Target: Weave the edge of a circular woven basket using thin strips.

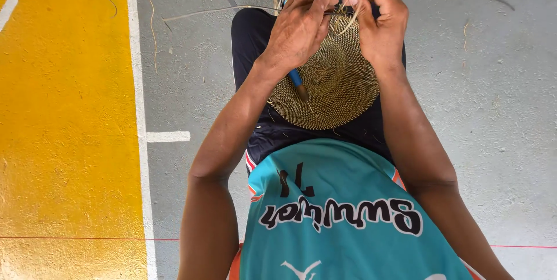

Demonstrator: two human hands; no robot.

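Floor (499, 112): grey painted concrete, scuffed. Yellow painted zone (64, 123) covered left side, bordered by white line (139, 112) with short white tick (168, 136). Loose straw strands (152, 19) lay across floor near top. Thin red line (87, 237) crossed floor low in view.

— What sort of place is this?
— A painted sports court, it seems: grey concrete floor (499, 112), a yellow painted zone (64, 117), white boundary lines (139, 83).
— Anything else?
— Loose straw strands (152, 13) lying about.
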